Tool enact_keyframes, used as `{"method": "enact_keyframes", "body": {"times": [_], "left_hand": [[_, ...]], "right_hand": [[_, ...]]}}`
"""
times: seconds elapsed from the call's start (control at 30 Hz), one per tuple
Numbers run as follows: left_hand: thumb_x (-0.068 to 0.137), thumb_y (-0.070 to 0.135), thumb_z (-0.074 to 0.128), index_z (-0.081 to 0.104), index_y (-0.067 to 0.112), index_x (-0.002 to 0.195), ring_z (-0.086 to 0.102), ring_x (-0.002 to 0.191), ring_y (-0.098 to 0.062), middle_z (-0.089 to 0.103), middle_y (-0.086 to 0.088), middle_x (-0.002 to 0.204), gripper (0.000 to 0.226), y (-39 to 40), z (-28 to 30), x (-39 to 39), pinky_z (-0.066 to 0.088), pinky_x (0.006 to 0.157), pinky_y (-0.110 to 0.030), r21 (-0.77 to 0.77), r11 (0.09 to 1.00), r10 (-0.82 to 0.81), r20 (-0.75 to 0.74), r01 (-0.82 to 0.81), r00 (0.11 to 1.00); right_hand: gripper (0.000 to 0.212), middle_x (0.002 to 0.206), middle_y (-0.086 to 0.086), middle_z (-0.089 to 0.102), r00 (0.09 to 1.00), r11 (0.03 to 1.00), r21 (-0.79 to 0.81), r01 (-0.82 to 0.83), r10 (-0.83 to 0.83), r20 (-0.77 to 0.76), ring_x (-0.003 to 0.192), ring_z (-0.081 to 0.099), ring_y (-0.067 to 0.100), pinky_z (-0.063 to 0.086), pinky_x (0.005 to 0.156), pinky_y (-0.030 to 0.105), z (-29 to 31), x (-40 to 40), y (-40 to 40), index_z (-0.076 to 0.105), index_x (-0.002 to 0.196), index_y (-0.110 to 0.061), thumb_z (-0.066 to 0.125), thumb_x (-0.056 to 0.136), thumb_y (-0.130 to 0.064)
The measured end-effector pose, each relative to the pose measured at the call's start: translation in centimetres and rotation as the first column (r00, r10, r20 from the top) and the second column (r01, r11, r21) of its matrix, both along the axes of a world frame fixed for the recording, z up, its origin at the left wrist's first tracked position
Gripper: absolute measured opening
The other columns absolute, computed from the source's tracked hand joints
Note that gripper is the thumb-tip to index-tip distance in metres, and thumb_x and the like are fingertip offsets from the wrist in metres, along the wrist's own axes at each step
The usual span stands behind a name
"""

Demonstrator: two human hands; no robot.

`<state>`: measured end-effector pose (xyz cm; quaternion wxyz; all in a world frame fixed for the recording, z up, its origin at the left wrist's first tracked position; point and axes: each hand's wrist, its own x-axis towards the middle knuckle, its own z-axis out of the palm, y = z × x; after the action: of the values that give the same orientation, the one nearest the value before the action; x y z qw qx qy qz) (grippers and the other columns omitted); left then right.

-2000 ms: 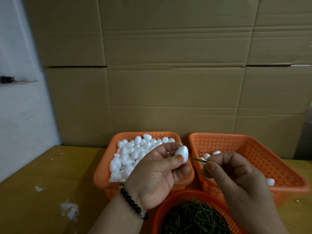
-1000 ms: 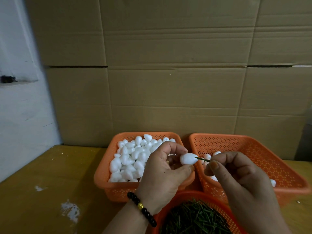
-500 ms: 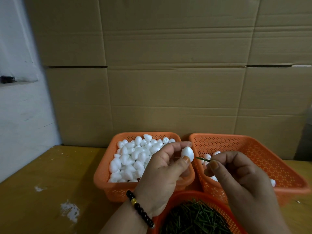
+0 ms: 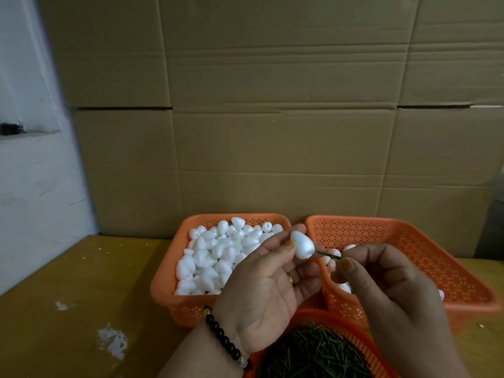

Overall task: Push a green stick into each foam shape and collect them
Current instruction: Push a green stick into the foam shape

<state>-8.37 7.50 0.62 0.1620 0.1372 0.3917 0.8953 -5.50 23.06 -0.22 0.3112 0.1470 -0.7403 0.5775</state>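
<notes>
Seating a green stick in a foam egg, above the gap between the two far baskets on the table.

Pinched between left hand (image 4: 268, 285) thumb and fingertips: foam egg (image 4: 302, 245), blunt end toward the stick (image 4: 327, 255), itself nipped by right hand (image 4: 387, 282) thumb and forefinger. Best pushed straight along the egg's axis, gripped close to the tip against bending, then dropped into the right basket (image 4: 425, 241).

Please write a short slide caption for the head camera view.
Left hand holds a foam shape while right hand pinches a green stick against it.
</notes>
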Motion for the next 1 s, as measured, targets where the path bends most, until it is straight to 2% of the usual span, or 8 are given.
{"method": "enact_keyframes", "body": {"times": [0.07,0.27,0.4,0.5,0.7,1.0], "left_hand": [[0.085,0.011,0.055,0.061,0.007,0.114,0.064,0.077,-0.021,0.065,-0.017,0.101,0.03,0.1,0.07,0.1,0.054,0.073,-0.034,0.051,0.998,-0.037,0.055,0.034,0.998],[0.082,0.013,0.058,0.071,-0.001,0.085,0.068,0.074,-0.023,0.068,-0.02,0.091,0.02,0.39,0.15,0.48,0.058,0.068,-0.035,0.108,0.991,-0.09,0.093,0.08,0.992],[0.083,0.011,0.056,0.073,-0.002,0.079,0.07,0.075,-0.025,0.069,-0.021,0.088,0.021,0.4,0.34,0.59,0.058,0.067,-0.035,0.117,0.99,-0.09,0.089,0.079,0.992],[0.083,0.011,0.056,0.072,-0.002,0.079,0.07,0.075,-0.026,0.07,-0.02,0.085,0.02,0.43,0.46,0.69,0.058,0.068,-0.035,0.101,0.993,-0.066,0.082,0.058,0.994],[0.08,0.009,0.059,0.057,-0.003,0.096,0.069,0.073,-0.026,0.067,-0.02,0.079,0.02,0.46,0.6,0.69,0.058,0.067,-0.035,0.085,0.996,-0.011,0.105,0.002,0.994],[0.08,0.007,0.059,0.059,-0.002,0.095,0.07,0.074,-0.026,0.068,-0.019,0.081,0.018,0.59,0.53,0.95,0.058,0.065,-0.035,0.074,0.997,-0.017,0.079,0.011,0.997]], "right_hand": [[0.013,0.076,-0.003,0.071,0.999,0.996,0.07,0.047,-0.045,-0.026,0.066,0.066,0.011,0.052,0.06,0.022,-0.04,-0.03,0.04,0.064,0.085,-0.036,0.061,0.072,-0.038],[0.015,0.079,-0.024,0.069,0.99,0.983,0.133,0.127,-0.116,-0.086,0.072,0.065,-0.004,0.045,0.06,0.003,-0.02,-0.01,-0.09,0.061,0.087,-0.043,0.059,0.072,-0.04],[0.002,0.081,-0.031,0.066,0.984,0.975,0.157,0.155,-0.137,-0.117,0.072,0.063,-0.01,0.041,0.06,-0.002,-0.04,0.0,-0.12,0.062,0.073,-0.034,0.061,0.073,-0.033],[0.004,0.084,-0.031,0.066,0.983,0.975,0.163,0.15,-0.13,-0.126,0.072,0.063,-0.013,0.04,0.06,-0.003,0.07,0.12,-0.22,0.061,0.075,-0.034,0.062,0.074,-0.031],[0.002,0.077,-0.024,0.068,0.981,0.972,0.158,0.173,-0.155,-0.117,0.064,0.063,-0.005,0.041,0.054,0.001,0.06,0.15,-0.21,0.061,0.074,-0.035,0.061,0.073,-0.034],[0.002,0.077,-0.026,0.068,0.985,0.973,0.174,0.149,-0.131,-0.109,0.068,0.063,-0.008,0.04,0.058,-0.001,-0.02,0.04,-0.24,0.062,0.072,-0.034,0.061,0.073,-0.033]]}}
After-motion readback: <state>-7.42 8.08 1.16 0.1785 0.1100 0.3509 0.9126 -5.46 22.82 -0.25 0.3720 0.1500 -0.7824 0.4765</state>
